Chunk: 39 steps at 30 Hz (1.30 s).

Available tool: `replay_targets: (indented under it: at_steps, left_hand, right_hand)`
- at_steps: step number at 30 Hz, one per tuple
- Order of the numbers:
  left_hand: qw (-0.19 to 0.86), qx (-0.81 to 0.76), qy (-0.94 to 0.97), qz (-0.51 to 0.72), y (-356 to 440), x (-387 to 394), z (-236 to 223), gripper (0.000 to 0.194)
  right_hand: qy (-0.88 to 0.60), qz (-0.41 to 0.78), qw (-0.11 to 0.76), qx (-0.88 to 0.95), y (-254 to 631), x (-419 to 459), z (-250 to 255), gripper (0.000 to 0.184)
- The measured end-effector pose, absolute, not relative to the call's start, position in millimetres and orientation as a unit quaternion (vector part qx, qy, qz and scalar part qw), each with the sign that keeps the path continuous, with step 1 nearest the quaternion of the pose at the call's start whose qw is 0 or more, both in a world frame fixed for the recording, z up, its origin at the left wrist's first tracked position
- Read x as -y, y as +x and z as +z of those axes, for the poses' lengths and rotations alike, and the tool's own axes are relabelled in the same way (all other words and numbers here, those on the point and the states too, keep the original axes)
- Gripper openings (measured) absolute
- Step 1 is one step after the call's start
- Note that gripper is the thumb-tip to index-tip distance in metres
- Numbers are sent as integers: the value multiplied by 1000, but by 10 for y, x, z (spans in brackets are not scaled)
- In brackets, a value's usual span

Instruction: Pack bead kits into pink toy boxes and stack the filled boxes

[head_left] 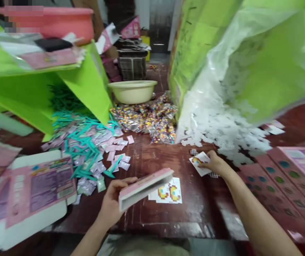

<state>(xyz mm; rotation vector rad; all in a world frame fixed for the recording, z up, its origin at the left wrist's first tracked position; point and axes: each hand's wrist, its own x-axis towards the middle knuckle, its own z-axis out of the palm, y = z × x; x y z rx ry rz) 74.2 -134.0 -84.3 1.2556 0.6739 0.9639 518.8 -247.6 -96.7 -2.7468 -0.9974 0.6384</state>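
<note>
Head view, left hand (114, 195) gripping pink box (145, 182), right hand (216, 163) pinching printed card (196, 161) by its right side

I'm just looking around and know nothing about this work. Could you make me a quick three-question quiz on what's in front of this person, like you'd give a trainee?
1. Which hand holds the pink box?

2. True or false: in the picture, the turquoise sticks lie to the left of the bags of colourful bits.

3. What is the right hand gripping?
A) a cup
B) a picture card
C) a pair of scissors

Key:
1. The left hand.
2. True.
3. B.
</note>
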Motion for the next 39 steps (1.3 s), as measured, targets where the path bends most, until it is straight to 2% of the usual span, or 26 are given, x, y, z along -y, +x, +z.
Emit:
replay_targets:
  at_steps: [2, 4, 6, 8, 10, 11, 14, 17, 19, 24, 29, 32, 35, 39]
  left_hand:
    - [652, -302, 556, 418, 718, 1344, -849, 44]
    - [639, -332, 570, 396, 639, 1368, -866, 46]
    - [604, -381, 596, 367, 560, 1401, -877, 49]
    - [571, -412, 623, 340, 515, 1425, -879, 53]
    - [567, -413, 635, 323, 515, 1441, -872, 55]
    - [575, -408, 634, 317, 526, 1449, -865, 56]
    - [608, -398, 609, 317, 572, 1480, -826, 59]
    - [647, -382, 580, 315, 593, 1517, -788, 60]
    - [672, -380, 550, 318, 582, 1531, -788, 61]
    - [671, -398, 511, 361, 511, 1522, -857, 62]
    - [669, -389, 514, 370, 524, 1510, -880, 63]
    - [671, -394, 505, 374, 554, 1516, -879, 64]
    - [676, -390, 496, 380, 579, 1531, -885, 65]
    - [668, -392, 493, 396, 600, 1549, -893, 65]
  right_hand:
    - [-900, 208, 114, 366, 5073, 2491, -839, 50]
    - [-861, 164, 197, 439, 4878, 2535, -563, 44]
    - [-769, 97, 302, 555, 4576, 2578, -146, 33]
    - [-644, 57, 343, 682, 4186, 2565, 324, 21]
    - [-573, 53, 268, 773, 3781, 2461, 718, 21]
    - [-548, 39, 203, 810, 3600, 2377, 859, 24]
    - [-497, -26, 99, 862, 3207, 2079, 1063, 20]
    - [-422, 16, 85, 902, 3037, 1858, 1105, 20]
    - [-403, 47, 109, 908, 3012, 1812, 1108, 21]
    - [-504, -20, 221, 835, 3024, 1997, 863, 23]
    - [-511, -35, 284, 811, 2896, 2228, 466, 17]
    - [-567, -85, 353, 740, 2919, 2288, 425, 27]
    - [-623, -147, 351, 683, 2990, 2317, 420, 34]
    - [-627, -119, 335, 693, 2960, 2361, 324, 22]
